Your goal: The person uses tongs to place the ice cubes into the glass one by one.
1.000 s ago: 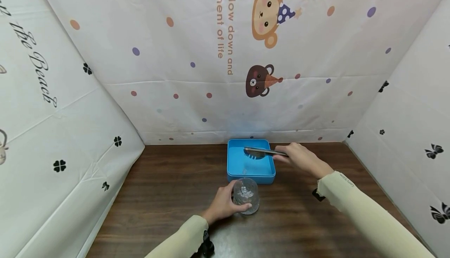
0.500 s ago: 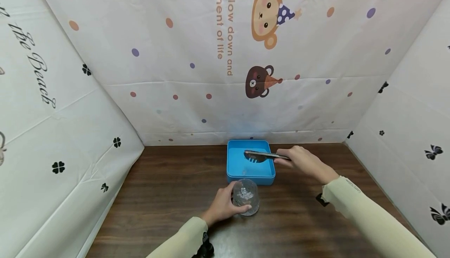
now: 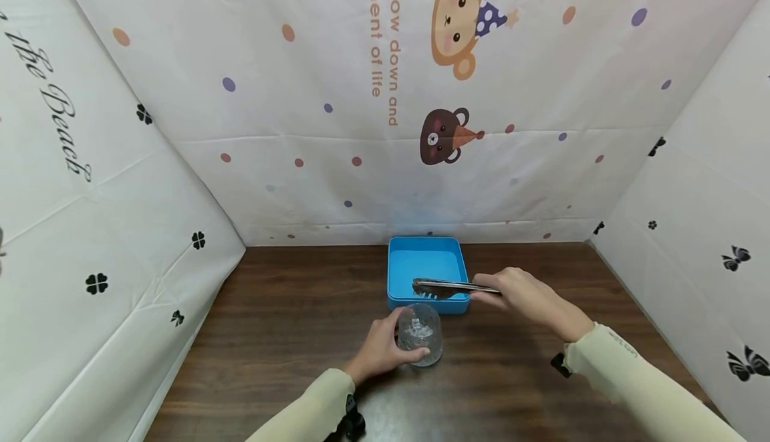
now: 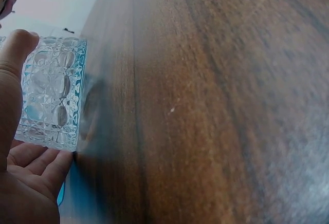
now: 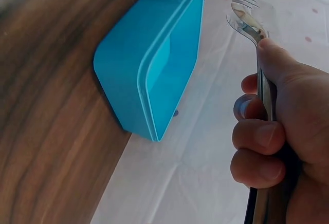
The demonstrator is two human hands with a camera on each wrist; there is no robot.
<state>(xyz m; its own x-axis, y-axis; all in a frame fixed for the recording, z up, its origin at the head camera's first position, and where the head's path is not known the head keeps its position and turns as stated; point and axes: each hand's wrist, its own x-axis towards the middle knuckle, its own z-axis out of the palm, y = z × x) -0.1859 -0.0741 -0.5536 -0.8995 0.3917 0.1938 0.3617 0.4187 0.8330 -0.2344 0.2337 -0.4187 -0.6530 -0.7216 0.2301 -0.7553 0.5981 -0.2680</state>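
Observation:
My left hand (image 3: 380,348) grips a clear, patterned glass (image 3: 420,336) that stands on the table, thumb on one side and fingers on the other. Its cut surface shows in the left wrist view, with the left thumb (image 4: 16,54) against it. Clear pieces appear inside the glass. My right hand (image 3: 522,295) holds metal serving tongs (image 3: 445,287) over the near edge of a blue box (image 3: 394,275). In the right wrist view, a clear piece (image 5: 264,14) appears between the tong heads, though its kind is hard to tell.
The box sits on the brown wooden table (image 3: 289,321) near the back wall (image 3: 301,194), just behind the glass. White printed sheets form the left wall (image 3: 132,335) and right wall (image 3: 692,241).
My right hand and the tongs have moved toward me, from over the box's middle to its near edge beside the glass. The left hand and glass have stayed in place.

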